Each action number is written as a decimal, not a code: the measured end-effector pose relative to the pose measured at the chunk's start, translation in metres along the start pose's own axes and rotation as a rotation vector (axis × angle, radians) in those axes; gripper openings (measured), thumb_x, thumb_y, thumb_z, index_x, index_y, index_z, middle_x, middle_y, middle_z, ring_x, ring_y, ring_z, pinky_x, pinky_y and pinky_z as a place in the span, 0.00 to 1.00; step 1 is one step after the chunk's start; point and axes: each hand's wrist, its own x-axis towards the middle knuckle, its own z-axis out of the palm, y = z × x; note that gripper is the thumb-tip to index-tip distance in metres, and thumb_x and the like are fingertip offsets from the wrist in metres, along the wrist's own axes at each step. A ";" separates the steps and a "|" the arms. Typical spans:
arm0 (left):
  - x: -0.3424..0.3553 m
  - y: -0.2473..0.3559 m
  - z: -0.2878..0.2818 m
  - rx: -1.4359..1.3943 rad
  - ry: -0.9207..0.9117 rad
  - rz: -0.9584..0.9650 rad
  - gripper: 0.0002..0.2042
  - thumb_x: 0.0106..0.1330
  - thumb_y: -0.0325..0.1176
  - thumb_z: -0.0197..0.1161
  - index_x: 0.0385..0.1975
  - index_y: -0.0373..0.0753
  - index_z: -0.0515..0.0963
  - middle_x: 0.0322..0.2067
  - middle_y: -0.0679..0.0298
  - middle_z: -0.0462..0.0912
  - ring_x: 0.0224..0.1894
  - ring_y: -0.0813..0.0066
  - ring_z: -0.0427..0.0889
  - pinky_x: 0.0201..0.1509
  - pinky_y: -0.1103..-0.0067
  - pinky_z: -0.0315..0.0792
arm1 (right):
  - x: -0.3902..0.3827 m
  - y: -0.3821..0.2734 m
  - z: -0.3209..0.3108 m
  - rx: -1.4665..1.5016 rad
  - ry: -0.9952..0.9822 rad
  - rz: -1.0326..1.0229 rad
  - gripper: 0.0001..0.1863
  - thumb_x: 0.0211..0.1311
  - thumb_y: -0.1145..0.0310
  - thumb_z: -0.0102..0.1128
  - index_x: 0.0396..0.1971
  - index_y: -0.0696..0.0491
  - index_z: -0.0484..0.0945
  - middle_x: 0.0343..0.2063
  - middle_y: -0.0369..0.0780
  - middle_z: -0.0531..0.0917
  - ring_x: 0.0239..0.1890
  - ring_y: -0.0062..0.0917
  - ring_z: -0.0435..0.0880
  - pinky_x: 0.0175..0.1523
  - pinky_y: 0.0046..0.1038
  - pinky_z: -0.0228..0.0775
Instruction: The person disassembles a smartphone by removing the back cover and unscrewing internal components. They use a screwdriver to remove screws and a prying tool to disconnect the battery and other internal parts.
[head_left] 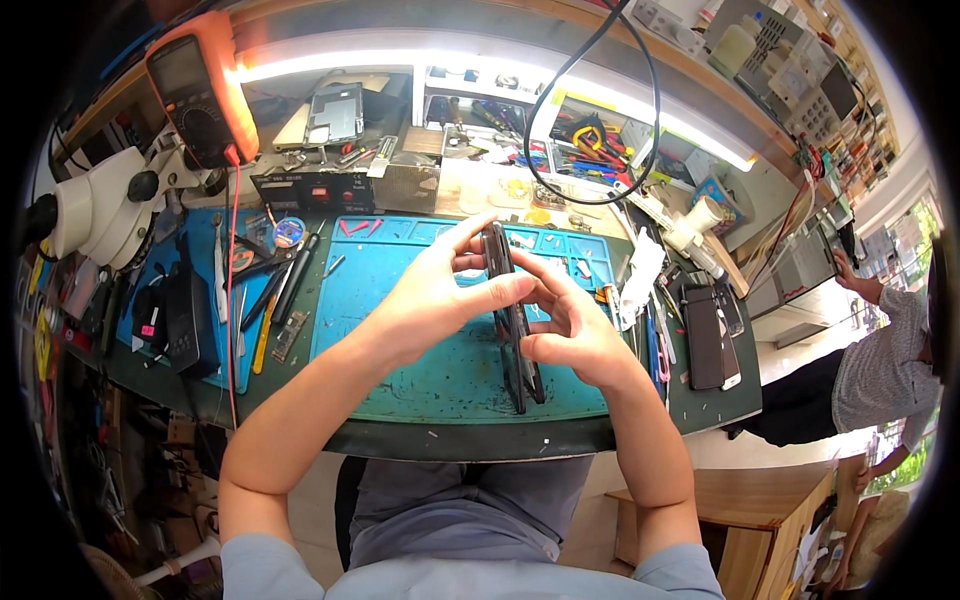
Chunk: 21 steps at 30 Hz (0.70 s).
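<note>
Above the blue work mat (400, 370), a dark smartphone (510, 345) is held up nearly edge-on. Two thin dark layers show at its lower end with a narrow gap between them; whether they are joined higher up I cannot tell. My left hand (440, 285) grips the upper part, its thumb across the near edge and its fingers behind. From the other side, my right hand (575, 325) closes on the middle, with thumb and fingertips against the phone's side. The phone's broad faces are turned away and mostly hidden.
An orange multimeter (203, 90) with a red lead and a white microscope (100, 205) stand at the left. Screwdrivers and tweezers (290, 285) lie left of the mat. Dark phones (708, 335) rest at the right. Another person (885, 360) stands beyond the bench.
</note>
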 end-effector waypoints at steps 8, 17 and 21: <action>-0.001 0.003 0.003 0.030 -0.064 0.003 0.47 0.68 0.40 0.77 0.80 0.30 0.55 0.63 0.56 0.74 0.66 0.68 0.71 0.70 0.68 0.71 | -0.001 0.000 -0.001 0.035 -0.014 0.026 0.50 0.56 0.74 0.68 0.81 0.53 0.56 0.63 0.43 0.74 0.65 0.29 0.75 0.62 0.32 0.78; -0.001 -0.003 -0.004 0.037 -0.094 -0.016 0.48 0.70 0.42 0.75 0.81 0.32 0.50 0.64 0.55 0.74 0.68 0.66 0.71 0.71 0.67 0.69 | 0.000 0.007 -0.001 0.048 -0.034 -0.030 0.49 0.63 0.71 0.70 0.81 0.54 0.53 0.63 0.44 0.74 0.63 0.28 0.76 0.62 0.32 0.77; -0.001 -0.001 -0.003 0.076 -0.089 -0.007 0.48 0.70 0.44 0.74 0.82 0.33 0.50 0.65 0.54 0.73 0.69 0.66 0.70 0.71 0.67 0.69 | 0.002 0.007 -0.004 0.042 -0.043 -0.035 0.49 0.67 0.67 0.73 0.81 0.55 0.53 0.64 0.45 0.75 0.61 0.28 0.78 0.63 0.33 0.77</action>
